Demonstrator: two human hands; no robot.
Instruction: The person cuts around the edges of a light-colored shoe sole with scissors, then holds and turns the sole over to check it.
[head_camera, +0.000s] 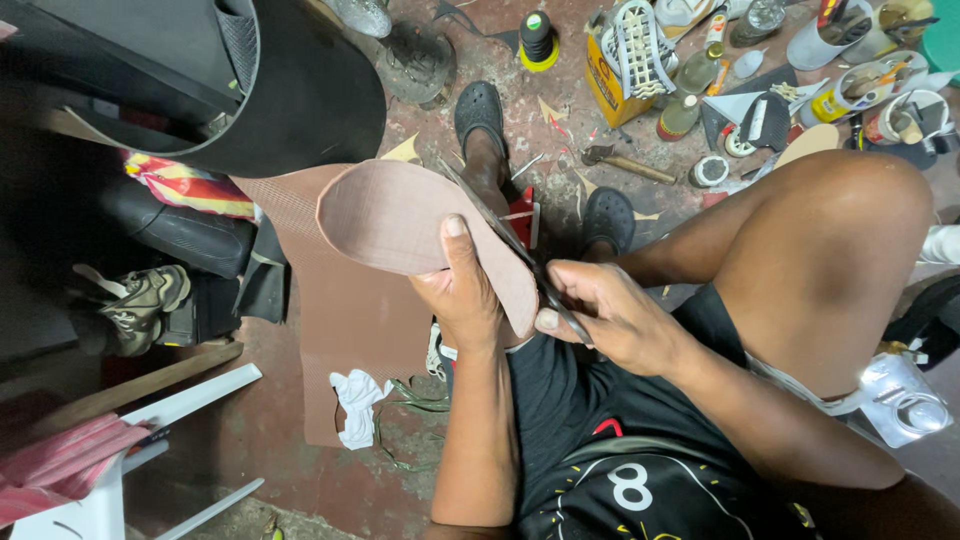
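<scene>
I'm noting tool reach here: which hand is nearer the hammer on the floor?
The right hand. It holds scissors at the sole's edge, below the hammer. The left hand grips the sole farther to the left.

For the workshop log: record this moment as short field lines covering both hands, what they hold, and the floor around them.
left hand: grips the sole-shaped brown rubber piece, thumb on top
right hand: holds scissors against that piece's edge
brown rubber sheet: hangs below the piece, down to the floor
feet: in dark clogs
floor ahead: hammer, yellow can, thread spool
floor left: worn shoe
</scene>
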